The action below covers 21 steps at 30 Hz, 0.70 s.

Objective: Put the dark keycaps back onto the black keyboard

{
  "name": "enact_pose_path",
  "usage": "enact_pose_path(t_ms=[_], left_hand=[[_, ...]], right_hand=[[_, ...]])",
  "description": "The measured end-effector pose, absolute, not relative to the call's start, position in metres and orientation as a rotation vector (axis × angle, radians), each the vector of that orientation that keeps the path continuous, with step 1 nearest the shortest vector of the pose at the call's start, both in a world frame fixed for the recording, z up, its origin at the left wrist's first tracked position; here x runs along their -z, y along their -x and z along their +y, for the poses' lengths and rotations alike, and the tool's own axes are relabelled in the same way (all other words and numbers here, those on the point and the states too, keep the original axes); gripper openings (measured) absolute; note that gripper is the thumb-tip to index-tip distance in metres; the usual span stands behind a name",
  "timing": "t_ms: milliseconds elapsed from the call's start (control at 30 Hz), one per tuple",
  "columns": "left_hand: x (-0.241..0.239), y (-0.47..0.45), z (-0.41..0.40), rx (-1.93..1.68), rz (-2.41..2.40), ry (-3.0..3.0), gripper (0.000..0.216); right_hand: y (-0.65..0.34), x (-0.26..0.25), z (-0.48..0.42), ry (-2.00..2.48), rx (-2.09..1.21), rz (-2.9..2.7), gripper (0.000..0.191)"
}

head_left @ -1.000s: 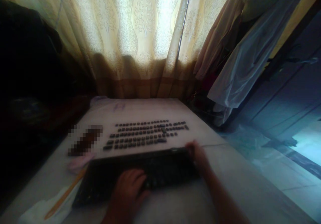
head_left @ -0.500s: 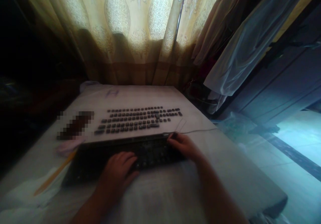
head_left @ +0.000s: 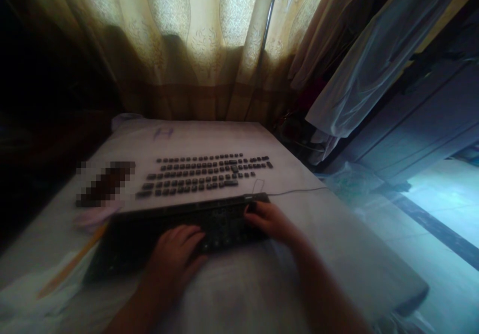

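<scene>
As keycaps (head_left: 201, 180) sit at 12 o'clock, a dark keyboard (head_left: 220, 218) stretches below them

Where the pale table (head_left: 337, 254) nears the viewer, the keyboard lies slightly aslant, and clock hours here count from its middle. Its body is long, flat and almost black, with a straight far edge, a small pale mark near that edge's right end, and faint glints along the right part of its near side. Blur and shadow hide how many keys it carries. The keycaps, just as dark, form 5 rough rows past its far edge.

At 6 o'clock the left hand (head_left: 175, 251) rests on the keyboard palm down, fingers loosely extended, gripping nothing that shows. Near 3 o'clock the right hand (head_left: 264, 219) curls over the right end, its fingertips pinching a small dark piece (head_left: 252, 206). A thin wire loop (head_left: 258, 181) shows just past it; whether the 2 are joined, I cannot tell. Between 8 and 9 o'clock lies a wooden stick (head_left: 73, 262).
</scene>
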<state>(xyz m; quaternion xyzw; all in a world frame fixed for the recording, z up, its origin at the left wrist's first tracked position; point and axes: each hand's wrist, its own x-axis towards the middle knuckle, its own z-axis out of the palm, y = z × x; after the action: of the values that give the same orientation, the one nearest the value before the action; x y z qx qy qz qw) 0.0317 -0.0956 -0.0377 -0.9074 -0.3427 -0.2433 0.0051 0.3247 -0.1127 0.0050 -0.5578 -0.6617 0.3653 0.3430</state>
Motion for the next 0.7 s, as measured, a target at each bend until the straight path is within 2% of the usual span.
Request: enact_pose_path(t_ms=[300, 700], left_hand=[[0.0339, -0.0331, -0.0966, 0.746, -1.110, 2.883, 0.030], [0.0359, -0.0326, -0.0972, 0.726, -1.124, 2.885, 0.032]], right_hand=[[-0.3224, -0.0090, -0.1190, 1.452, -0.614, -1.998, 0.012], [-0.3235, -0.0025, -0.1154, 1.433, -0.555, -2.147, 0.012]])
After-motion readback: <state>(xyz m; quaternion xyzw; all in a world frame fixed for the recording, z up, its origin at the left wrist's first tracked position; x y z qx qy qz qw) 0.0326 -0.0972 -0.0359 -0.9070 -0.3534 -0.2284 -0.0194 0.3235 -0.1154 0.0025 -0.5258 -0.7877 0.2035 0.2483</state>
